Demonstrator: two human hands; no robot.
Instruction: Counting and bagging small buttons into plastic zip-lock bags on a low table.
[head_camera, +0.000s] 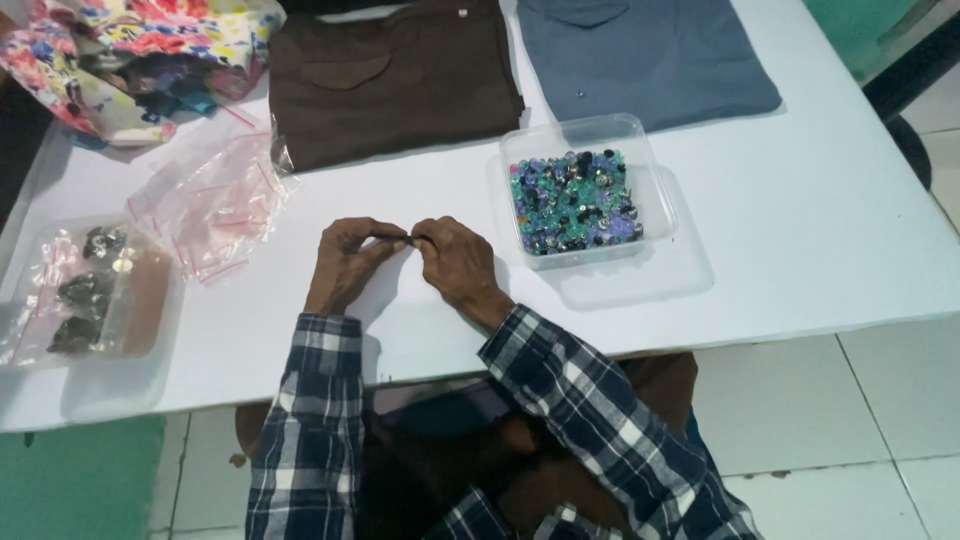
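Note:
My left hand (345, 258) and my right hand (452, 260) rest on the white table (800, 240), fingertips meeting over a tiny dark piece (408, 239) pinched between them. What the piece is stays too small to tell. To the right of my right hand stands a clear plastic box (585, 190) filled with several small green, blue and dark beads or buttons. Both sleeves are blue-and-white plaid.
A heap of small clear zip bags (215, 205) lies left of my hands. A clear tray (90, 300) at the far left holds bagged dark pieces. Folded brown (390, 80) and grey-blue (645, 55) garments lie at the back, with floral cloth (130, 55) at the back left.

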